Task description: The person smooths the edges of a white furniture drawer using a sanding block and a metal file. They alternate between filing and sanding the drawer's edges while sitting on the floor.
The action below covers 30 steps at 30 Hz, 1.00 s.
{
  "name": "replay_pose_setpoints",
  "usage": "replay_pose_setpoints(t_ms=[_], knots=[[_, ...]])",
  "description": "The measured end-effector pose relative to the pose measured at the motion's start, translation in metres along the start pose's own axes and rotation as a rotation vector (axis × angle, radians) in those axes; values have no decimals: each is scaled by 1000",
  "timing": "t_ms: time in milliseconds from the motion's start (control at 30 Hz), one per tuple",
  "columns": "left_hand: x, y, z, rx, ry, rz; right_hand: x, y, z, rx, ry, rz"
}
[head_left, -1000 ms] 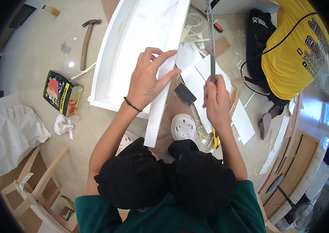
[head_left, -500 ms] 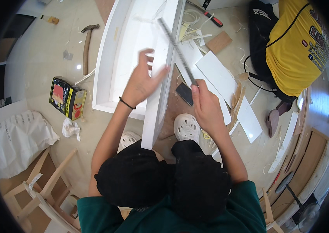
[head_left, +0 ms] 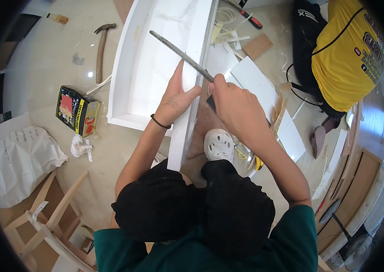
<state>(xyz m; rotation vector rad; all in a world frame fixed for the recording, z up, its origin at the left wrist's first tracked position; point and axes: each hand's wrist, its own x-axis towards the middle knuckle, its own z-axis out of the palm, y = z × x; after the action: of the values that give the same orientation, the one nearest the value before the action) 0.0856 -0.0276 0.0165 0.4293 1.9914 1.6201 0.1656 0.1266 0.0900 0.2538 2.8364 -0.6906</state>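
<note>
A white drawer-like box (head_left: 115,97) lies in front of me, with a long white panel (head_left: 178,149) along its right side running toward my knees. My left hand (head_left: 173,102) grips this panel, fingers on the box side and thumb over the edge. My right hand (head_left: 239,106) is closed round one end of a long grey metal file (head_left: 173,47). The file slants up and left across the panel, past my left fingertips. Whether it touches the panel's edge I cannot tell. The file's held end is hidden in my right fist.
A hammer (head_left: 101,54) and a black-and-yellow can (head_left: 77,111) stand left of the box. White boards (head_left: 257,79), a wooden block (head_left: 257,46), trimmed strips and a red-and-black handled tool (head_left: 256,21) lie to the right. Another person in a yellow shirt (head_left: 346,59) is at the upper right.
My right hand has moved up and left, and the file has swung flatter, its tip further left. My left hand has settled lower on the panel, its fingers closing on it.
</note>
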Motion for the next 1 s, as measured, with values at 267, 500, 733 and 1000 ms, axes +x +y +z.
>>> replay_pose_setpoints(t_ms=[267,500,733,1000], knots=[[0,0,-3,-81,-33,18,5,-4,-3,-25,-20,6],[0,3,-2,-125,-42,23,8,-7,-10,-46,-29,9],[0,7,-2,-132,-50,-5,16,3,-6,-78,70,-44],[1,13,-1,-80,-33,8,-1,3,-6,-6,8,14]])
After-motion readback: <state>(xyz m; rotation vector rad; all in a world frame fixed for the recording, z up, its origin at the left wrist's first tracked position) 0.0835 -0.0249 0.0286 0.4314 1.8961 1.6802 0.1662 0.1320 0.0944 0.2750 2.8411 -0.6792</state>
